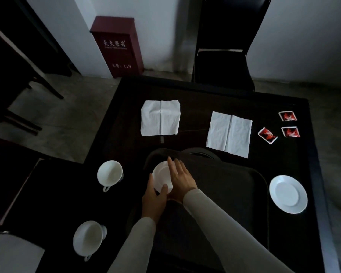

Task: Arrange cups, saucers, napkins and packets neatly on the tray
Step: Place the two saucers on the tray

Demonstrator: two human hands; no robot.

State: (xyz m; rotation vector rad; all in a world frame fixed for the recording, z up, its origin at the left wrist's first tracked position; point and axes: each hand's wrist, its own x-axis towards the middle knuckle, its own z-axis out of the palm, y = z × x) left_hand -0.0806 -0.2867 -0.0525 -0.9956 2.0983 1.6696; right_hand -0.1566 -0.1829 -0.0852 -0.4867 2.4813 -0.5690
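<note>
A dark tray (234, 186) lies on the black table. Both hands hold a white saucer (160, 177) at the tray's far left corner. My left hand (154, 201) grips its near edge, thumb on the rim. My right hand (180, 179) lies flat along its right side, fingers stretched out. A second white saucer (288, 194) rests on the table right of the tray. Two white cups sit left of the tray: one farther (110, 174), one nearer (88, 240). Two white napkins (160, 118) (229, 133) lie beyond the tray. Three red packets (267, 135) (287, 116) (290, 132) lie at the far right.
A black chair (224, 56) stands behind the table's far edge. A dark red fire-extinguisher box (117, 46) stands on the floor against the wall. Dark furniture (14, 66) fills the left side. The table's right edge (321, 174) runs close to the second saucer.
</note>
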